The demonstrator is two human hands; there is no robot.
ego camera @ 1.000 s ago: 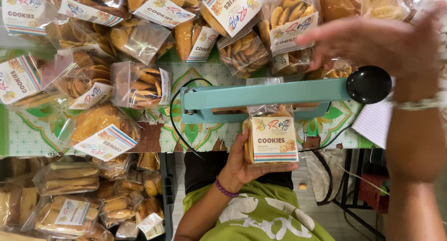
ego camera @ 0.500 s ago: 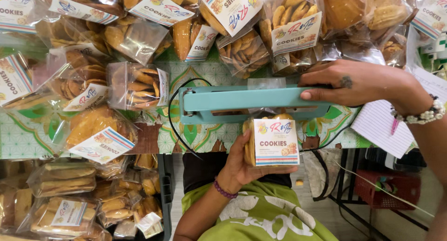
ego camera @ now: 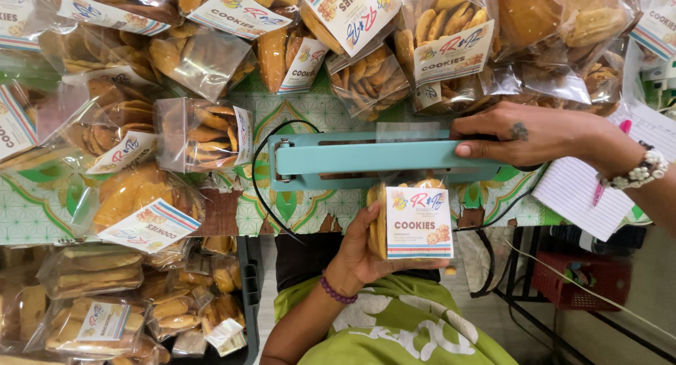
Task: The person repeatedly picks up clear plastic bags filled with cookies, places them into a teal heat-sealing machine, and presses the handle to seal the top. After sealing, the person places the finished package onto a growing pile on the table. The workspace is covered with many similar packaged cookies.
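**Sealing a bag of cookies**

The right hand (ego camera: pixel 535 136) presses the teal sealer arm (ego camera: pixel 366 157) down, fingers curled over its far end. The left hand (ego camera: pixel 370 249), palm up, grips the cookie bag (ego camera: pixel 415 220) from below, its open top fed under the bar. Sealing well likely needs the top flat and steady pressure.

Head camera looks steeply down, close over the table (ego camera: pixel 42 217).
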